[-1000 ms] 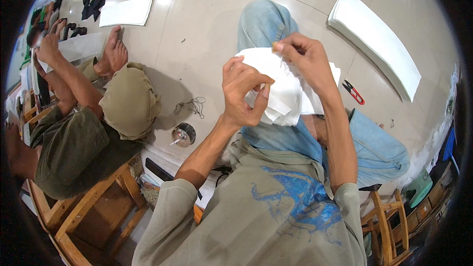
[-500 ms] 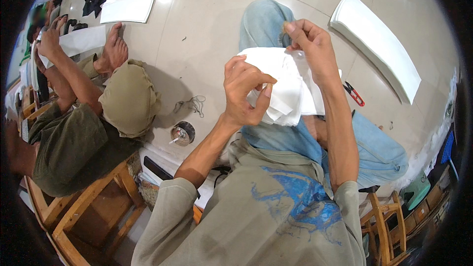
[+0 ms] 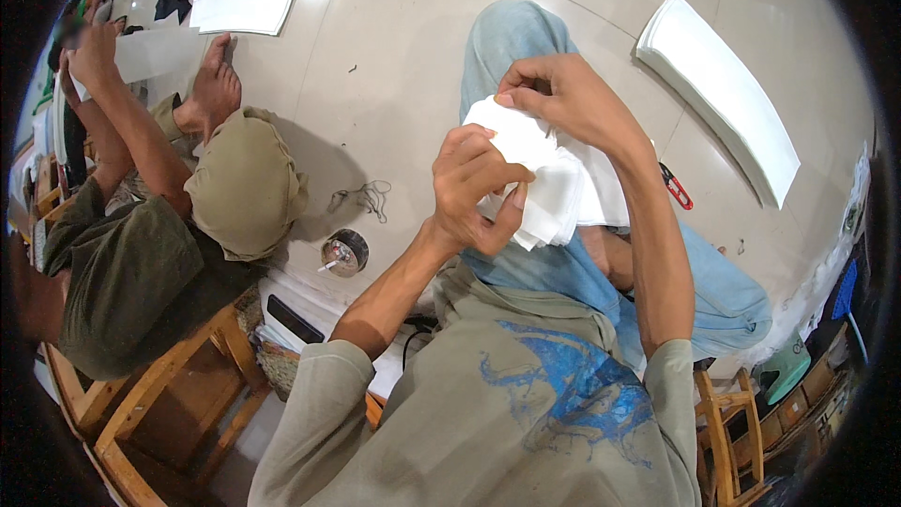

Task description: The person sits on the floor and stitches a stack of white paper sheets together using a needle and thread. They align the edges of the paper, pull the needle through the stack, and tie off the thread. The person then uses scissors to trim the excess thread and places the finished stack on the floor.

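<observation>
Head view: L hand (image 3: 474, 186) is curled over the L side of a white sheet bundle (image 3: 549, 197), which lies over the jeans (image 3: 516, 33) in the person's lap; thumb & index bent nearly tip to tip. R hand (image 3: 556, 92) reaches to the bundle's far edge, thumb & fingertip drawn close together there; too small to tell if either pinch has a sheet caught. Main risk, I'd judge: edges look loose & fanned, so a slack L hold or quick R tug could skew or spill the pieces, esp. w/ an uneven leg underneath. Thin pieces might cling too, so a pull on one drags another. Anything slipping R could snag on the red snips (image 3: 679, 192), part-hidden by the R forearm (image 3: 662, 253); slipping L, it could pick up ash from the dark round dish (image 3: 360, 244) w/ a cigarette (image 3: 328, 266)
</observation>
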{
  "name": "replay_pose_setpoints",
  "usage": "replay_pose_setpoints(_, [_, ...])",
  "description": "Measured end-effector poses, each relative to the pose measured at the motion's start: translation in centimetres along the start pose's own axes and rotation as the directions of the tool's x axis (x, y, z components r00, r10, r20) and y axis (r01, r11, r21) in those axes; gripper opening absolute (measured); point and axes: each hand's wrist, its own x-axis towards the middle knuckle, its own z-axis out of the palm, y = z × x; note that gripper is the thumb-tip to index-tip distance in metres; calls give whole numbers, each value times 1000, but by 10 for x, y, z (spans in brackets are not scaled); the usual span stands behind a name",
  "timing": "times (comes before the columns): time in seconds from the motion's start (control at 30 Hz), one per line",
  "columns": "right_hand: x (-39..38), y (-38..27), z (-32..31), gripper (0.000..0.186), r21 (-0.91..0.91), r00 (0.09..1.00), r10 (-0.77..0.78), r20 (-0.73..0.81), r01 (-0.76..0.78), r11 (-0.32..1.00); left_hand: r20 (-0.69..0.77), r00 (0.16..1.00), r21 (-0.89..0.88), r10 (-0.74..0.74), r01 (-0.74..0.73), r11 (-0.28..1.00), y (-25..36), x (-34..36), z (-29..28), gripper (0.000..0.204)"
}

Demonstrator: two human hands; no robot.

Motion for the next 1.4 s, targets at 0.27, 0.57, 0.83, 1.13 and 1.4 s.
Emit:
replay_pose_setpoints(0.27, [-1, 13, 11, 32, 608, 961, 167, -221, 2, 794, 51, 994, -46, 97, -95, 994, -1, 1, 2, 15])
replay_pose_setpoints(0.57, [-7, 5, -1, 24, 123, 998, 2, -68, 7, 992, 138, 971, -97, 194, -182, 979, -2, -4, 0, 11])
replay_pose_setpoints(0.83, [2, 7, 3, 19, 195, 984, 109, -141, -80, 978, 129, 974, -106, 184, -171, 980, -5, -9, 0, 11])
replay_pose_setpoints(1.13, [-1, 4, -1, 15, -124, 990, -144, -3, 142, 982, 137, 973, -79, 184, -174, 982, -2, -7, -1, 11])
replay_pose_setpoints(1.4, [2, 8, 12, 31, 192, 959, 51, -280, 4, 981, 126, 976, -78, 178, -169, 982, -1, -7, 0, 12])
